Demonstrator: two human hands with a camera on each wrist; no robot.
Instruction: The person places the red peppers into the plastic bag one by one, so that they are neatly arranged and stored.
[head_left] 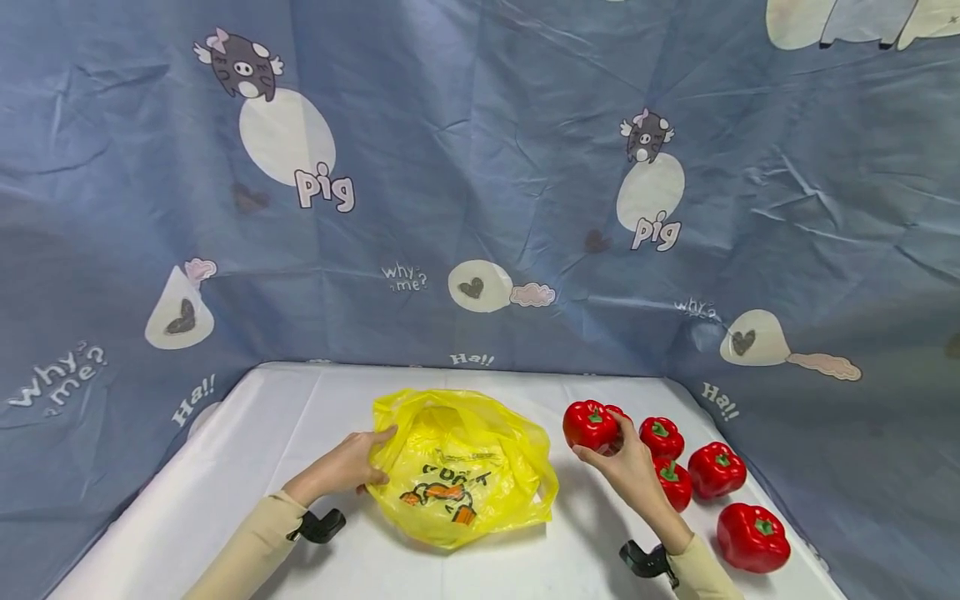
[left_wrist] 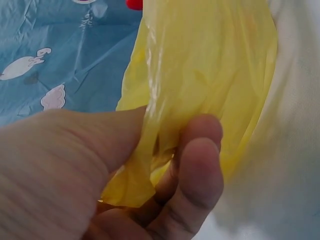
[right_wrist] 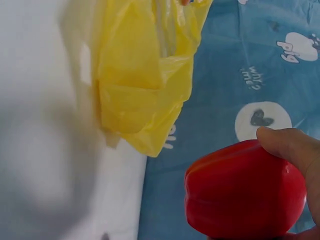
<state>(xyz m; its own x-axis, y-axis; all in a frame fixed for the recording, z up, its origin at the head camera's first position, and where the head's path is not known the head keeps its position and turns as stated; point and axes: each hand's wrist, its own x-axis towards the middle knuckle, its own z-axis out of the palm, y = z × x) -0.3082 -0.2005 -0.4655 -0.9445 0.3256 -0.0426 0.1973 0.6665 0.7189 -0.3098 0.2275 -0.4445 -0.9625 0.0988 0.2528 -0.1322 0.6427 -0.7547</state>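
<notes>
Yellow thin plastic, in the form of a bag (head_left: pixel 498 479) gaping at the lower centre of the head view, on a white-covered table (head_left: pixel 300 417). By the look of it, at the step of bagging a red pepper (head_left: pixel 587 427); best served next by a short move leftward to the bag's mouth, with the rim held wide, then a loosening of the right-hand grip. Right of the bag and apart from it, that pepper, glossy and green-stemmed, gripped between thumb and curled fingers of the right hand (head_left: pixel 630 468). In the right wrist view, one digit against the pepper's upper right side; the others largely cropped at the lower right, so hard to place exactly. At the bag's left edge, a pinch by the left hand (head_left: pixel 347 462), with plastic caught between thumb (left_wrist: pixel 117 132) and bent fingers (left_wrist: pixel 200 172) at the centre of the left wrist view. At the lower right of the head view, more red peppers (head_left: pixel 716 469), loosely grouped.
</notes>
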